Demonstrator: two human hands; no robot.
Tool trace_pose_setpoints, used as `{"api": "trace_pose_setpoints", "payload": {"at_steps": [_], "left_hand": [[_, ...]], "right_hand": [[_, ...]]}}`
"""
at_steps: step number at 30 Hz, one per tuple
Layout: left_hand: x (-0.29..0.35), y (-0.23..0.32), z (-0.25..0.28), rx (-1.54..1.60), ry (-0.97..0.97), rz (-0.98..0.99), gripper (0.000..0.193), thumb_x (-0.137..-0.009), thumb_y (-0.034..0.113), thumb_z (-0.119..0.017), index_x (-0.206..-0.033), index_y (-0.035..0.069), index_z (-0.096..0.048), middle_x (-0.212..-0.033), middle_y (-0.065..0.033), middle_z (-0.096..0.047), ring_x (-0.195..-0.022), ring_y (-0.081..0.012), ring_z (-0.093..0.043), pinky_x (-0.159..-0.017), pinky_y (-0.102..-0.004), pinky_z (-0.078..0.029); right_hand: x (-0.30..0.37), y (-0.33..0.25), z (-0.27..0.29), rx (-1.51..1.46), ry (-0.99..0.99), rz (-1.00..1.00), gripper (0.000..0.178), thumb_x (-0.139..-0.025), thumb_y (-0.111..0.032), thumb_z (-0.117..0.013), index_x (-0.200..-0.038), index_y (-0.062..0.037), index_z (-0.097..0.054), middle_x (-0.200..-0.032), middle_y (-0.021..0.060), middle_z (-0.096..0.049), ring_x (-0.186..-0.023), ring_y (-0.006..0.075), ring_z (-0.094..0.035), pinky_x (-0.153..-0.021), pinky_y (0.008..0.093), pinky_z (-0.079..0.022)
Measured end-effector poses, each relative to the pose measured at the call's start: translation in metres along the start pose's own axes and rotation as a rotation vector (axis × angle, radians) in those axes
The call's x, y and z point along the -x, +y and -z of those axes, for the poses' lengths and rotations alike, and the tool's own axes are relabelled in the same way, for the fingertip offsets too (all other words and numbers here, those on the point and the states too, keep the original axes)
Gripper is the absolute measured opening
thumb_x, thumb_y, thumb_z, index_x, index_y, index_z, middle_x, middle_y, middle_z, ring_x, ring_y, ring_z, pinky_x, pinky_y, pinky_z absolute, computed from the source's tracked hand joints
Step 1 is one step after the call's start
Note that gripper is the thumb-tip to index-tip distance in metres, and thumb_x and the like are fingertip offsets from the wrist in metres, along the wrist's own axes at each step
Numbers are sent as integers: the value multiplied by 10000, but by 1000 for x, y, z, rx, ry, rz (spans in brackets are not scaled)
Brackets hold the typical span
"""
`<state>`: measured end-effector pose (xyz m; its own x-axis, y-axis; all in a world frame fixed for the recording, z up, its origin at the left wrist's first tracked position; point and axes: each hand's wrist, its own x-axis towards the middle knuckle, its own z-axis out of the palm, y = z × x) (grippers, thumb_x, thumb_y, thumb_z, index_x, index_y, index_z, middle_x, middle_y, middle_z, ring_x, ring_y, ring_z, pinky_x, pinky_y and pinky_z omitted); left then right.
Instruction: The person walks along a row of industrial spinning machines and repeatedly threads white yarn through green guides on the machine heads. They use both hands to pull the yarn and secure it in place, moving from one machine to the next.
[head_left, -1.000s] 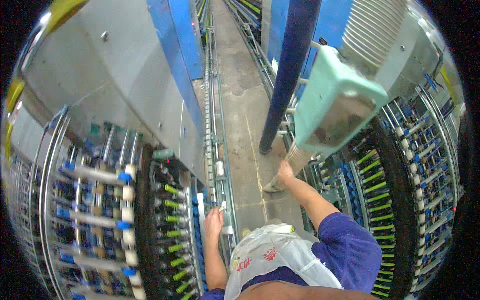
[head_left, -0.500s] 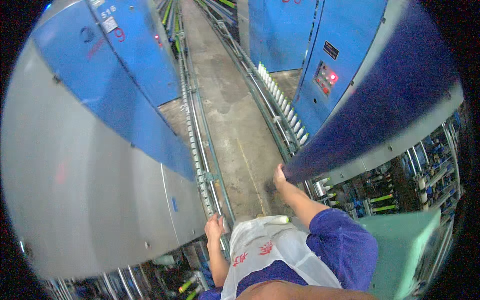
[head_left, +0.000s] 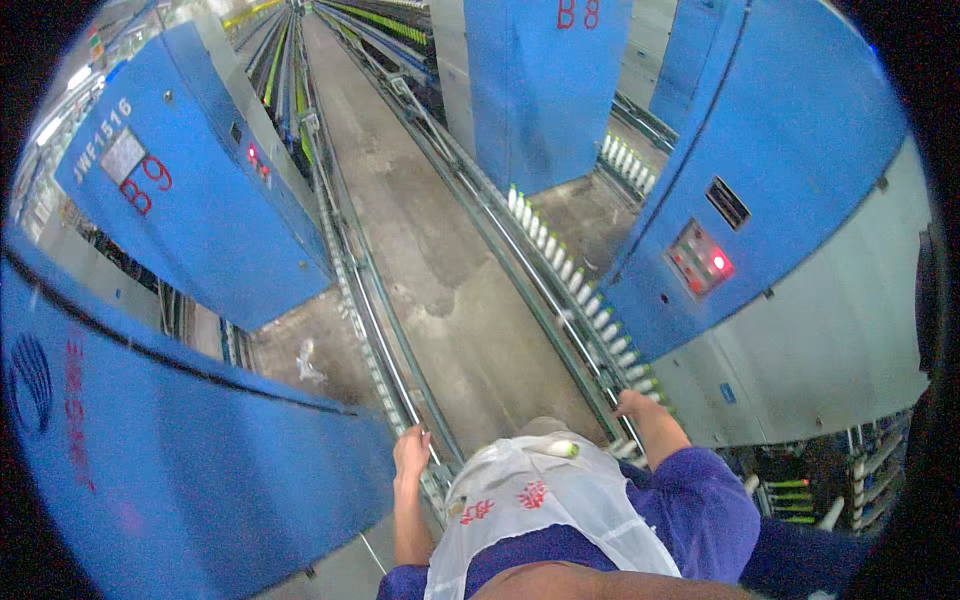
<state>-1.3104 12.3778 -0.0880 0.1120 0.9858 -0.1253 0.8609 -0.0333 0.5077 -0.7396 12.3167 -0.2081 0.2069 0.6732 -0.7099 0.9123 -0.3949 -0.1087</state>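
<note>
L hand (head_left: 411, 450) gripped the metal rail (head_left: 372, 330) w/ fingers curled. R hand (head_left: 632, 404) rested on the bobbin track (head_left: 560, 270); grip unclear. White bag (head_left: 535, 500) hung btwn both hands.

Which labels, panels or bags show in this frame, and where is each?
Pale rectangular label: upper left, on blue cabinet, above red painted characters.
Control panel: right cabinet, grey rectangle, red lights.
Dark slot plate: above that panel.
White plastic bag: at person's waist, red print.

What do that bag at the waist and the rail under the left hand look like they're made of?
Bag: thin translucent white plastic film, probably; it crinkles and shows red print. Rail under the left hand: looks like bare grey metal, dull, with evenly spaced fittings.
</note>
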Motion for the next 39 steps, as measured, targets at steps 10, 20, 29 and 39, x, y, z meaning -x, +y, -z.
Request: {"api": "trace_pose_setpoints", "payload": {"at_steps": [10, 20, 29, 39], "left_hand": [[-405, 93, 11, -213, -134, -355, 233, -843, 199, -534, -1027, 60, -571, -975, -151, -621, -867, -346, -614, -729, -437, -504], [-666, 141, -8, -155, -394, -262, 255, -827, 300, -543, -959, 89, -600, -945, -185, -628, -887, -384, -593, -737, -482, -474], [-849, 264, 18, 95, -391, -772, 276, -850, 171, -562, -1091, 40, -591, -1018, -163, -632, -914, -340, -605, -761, -410, -480], [-905, 355, -40, -27, -654, -742, 278, -859, 193, -555, -1087, 39, -595, -1025, -172, -625, -924, -346, -598, -776, -414, -474]], "right_hand": [[-147, 53, 91, -131, -14, -120, 263, -703, -288, -681, -837, -63, -666, -811, 124, -659, -769, 254, -627, -696, 389, -497], [-362, 0, 357, -24, 166, -1, 274, -760, -249, -629, -922, -28, -648, -895, 167, -643, -784, 294, -593, -721, 428, -470], [-288, 20, 425, -342, 421, -584, 296, -749, -278, -600, -869, -11, -648, -908, 213, -637, -842, 352, -616, -720, 448, -489], [-351, -3, 373, -1218, 119, -435, 319, -757, -260, -626, -879, 35, -627, -853, 151, -647, -680, 254, -585, -650, 422, -482]]}}
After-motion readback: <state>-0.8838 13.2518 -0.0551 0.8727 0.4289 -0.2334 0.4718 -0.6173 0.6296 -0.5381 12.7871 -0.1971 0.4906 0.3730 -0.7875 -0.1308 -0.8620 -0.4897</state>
